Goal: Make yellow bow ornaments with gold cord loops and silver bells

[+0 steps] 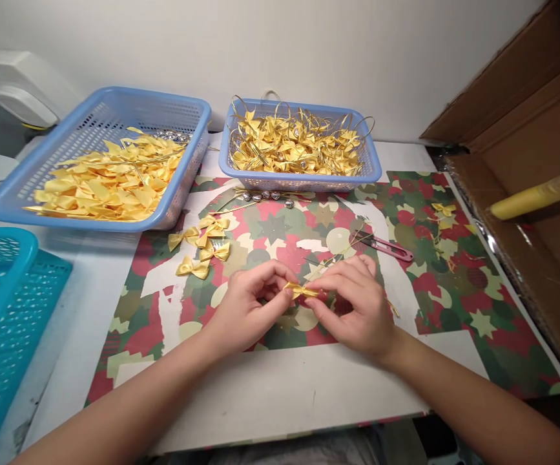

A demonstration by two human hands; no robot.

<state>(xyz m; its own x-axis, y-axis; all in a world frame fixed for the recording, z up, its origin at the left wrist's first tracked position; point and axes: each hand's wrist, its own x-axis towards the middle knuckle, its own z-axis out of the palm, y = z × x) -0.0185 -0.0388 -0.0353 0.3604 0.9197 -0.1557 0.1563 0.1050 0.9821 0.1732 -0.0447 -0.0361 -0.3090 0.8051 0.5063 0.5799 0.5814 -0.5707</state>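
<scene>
A small yellow ribbon bow (302, 290) is stretched between my two hands, just above the patterned paper. My left hand (255, 303) pinches its left end between thumb and fingertips. The right end is gripped by my right hand (352, 300), thumb below and fingers above. A thin gold cord (393, 307) pokes out beside my right hand. Several loose yellow bows (193, 267) lie left of my left hand. Beyond my right hand rests a pink-handled cutter (391, 248), with gold cord strands near its tip.
A blue basket (98, 225) of yellow bows stands at the back left. Another blue basket (303, 181) holds bows with gold cords and bells. Small silver bells (266, 195) lie before it. A teal basket (22, 258) is at left; a cardboard box (517, 213) borders the right.
</scene>
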